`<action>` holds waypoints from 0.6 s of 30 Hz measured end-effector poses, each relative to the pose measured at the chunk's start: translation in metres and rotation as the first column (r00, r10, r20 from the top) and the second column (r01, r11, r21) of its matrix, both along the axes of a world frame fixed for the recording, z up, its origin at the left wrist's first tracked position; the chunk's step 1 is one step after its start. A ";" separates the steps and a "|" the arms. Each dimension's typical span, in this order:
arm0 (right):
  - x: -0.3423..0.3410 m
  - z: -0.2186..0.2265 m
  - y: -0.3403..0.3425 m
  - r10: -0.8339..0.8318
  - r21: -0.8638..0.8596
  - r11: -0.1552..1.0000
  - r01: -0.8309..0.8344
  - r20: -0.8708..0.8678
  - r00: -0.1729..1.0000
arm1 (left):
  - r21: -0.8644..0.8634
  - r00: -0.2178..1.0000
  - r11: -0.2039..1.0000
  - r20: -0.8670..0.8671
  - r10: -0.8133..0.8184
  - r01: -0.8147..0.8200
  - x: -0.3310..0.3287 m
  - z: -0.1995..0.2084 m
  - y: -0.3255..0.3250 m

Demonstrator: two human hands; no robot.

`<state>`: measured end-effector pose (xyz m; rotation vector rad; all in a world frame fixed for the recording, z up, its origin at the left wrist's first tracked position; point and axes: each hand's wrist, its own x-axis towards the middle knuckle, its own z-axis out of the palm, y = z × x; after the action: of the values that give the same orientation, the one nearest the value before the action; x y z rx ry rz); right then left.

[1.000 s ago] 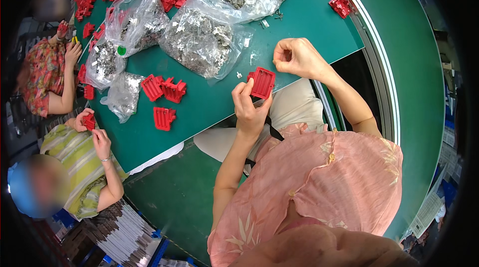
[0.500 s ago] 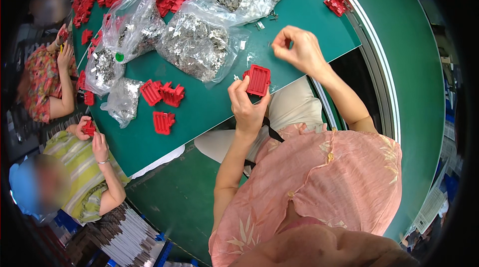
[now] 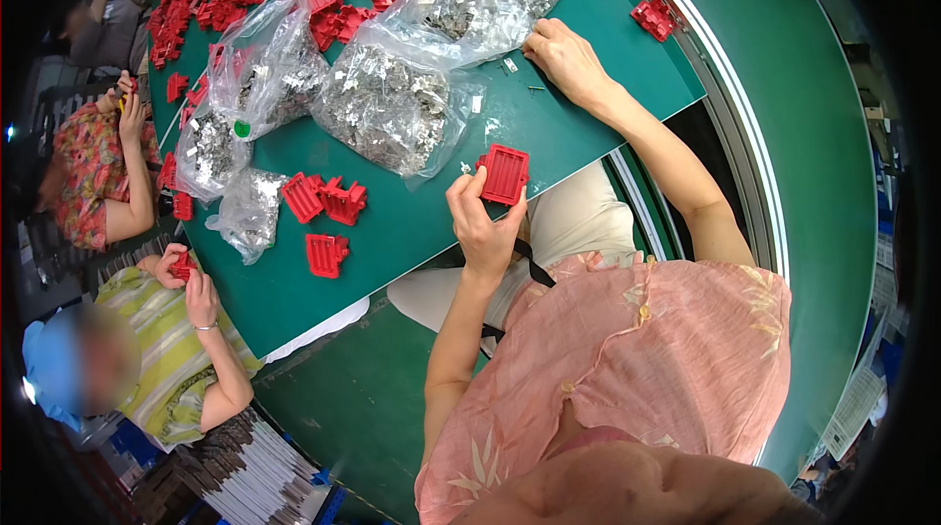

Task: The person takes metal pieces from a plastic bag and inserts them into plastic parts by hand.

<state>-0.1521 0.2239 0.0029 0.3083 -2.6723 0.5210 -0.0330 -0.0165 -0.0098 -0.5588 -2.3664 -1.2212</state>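
Over a green worktop (image 3: 412, 221), a red case (image 3: 505, 175) is edge-pinched by the left hand (image 3: 482, 234), seemingly baring its slots (image 3: 504, 172); the right hand (image 3: 569, 64) is curled apart, its grip hidden.

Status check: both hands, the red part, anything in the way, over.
Left hand holding red plastic part, ribbed side showing. Right hand at green table, grip unclear. Clear bag of metal pieces close beside it; red part unobstructed.

A rectangular red plastic housing (image 3: 505, 174), grooved face up, sits in the left fingers (image 3: 472, 194) by the tabletop's (image 3: 412, 221) near edge.
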 end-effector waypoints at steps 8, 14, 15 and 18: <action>0.028 0.006 0.005 -0.026 -0.664 0.720 0.200 0.263 0.965 | 0.062 0.999 0.998 0.039 0.003 -0.005 0.002 -0.002 -0.002; 0.061 0.002 0.018 -0.243 -0.303 0.917 0.258 0.089 0.966 | 0.080 0.999 0.997 0.030 -0.015 0.012 0.004 -0.005 -0.002; 0.064 0.002 0.022 -0.261 -0.217 0.939 0.265 0.047 0.964 | 0.081 0.999 0.997 0.031 -0.016 0.013 0.003 -0.006 -0.001; 0.073 0.007 0.030 -0.326 -0.199 0.918 0.343 0.117 0.938 | 0.077 1.000 0.997 0.024 -0.008 0.006 0.003 -0.007 0.000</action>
<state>-0.0792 0.2542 0.0102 -0.2370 -2.6330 0.7174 -0.0302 -0.0169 -0.0170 -0.5308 -2.3280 -1.3241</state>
